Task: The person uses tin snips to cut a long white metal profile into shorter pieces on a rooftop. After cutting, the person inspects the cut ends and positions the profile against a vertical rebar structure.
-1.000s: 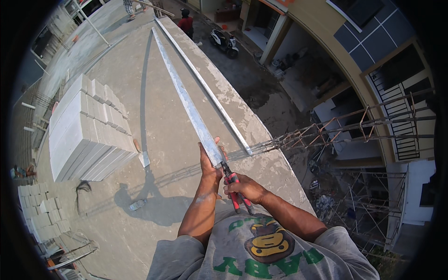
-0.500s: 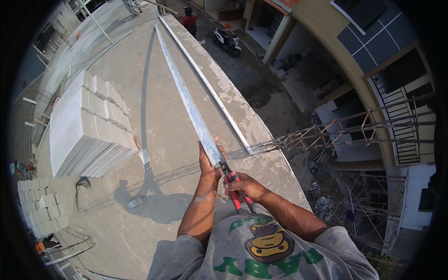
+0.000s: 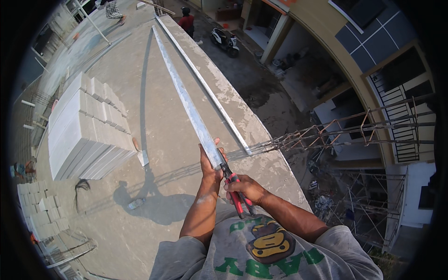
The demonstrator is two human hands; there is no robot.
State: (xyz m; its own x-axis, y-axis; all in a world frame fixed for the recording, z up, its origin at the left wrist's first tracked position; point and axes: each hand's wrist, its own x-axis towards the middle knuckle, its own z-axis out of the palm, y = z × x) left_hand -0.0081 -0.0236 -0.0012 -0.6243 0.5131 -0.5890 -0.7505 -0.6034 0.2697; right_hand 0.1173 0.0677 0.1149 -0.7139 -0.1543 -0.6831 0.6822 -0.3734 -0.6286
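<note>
The right hand (image 3: 245, 186) has its grip closed around the red handles of the snips (image 3: 234, 186), whose blades meet the near end of the metal strip (image 3: 189, 100). The left hand (image 3: 210, 163) is closed on that same near end, just ahead of the snips. From both grips the strip runs away from the person, its long axis pointing up and slightly left toward the far end of the concrete roof slab (image 3: 154, 121). A stack of pale blocks (image 3: 86, 128) sits well apart to the left.
</note>
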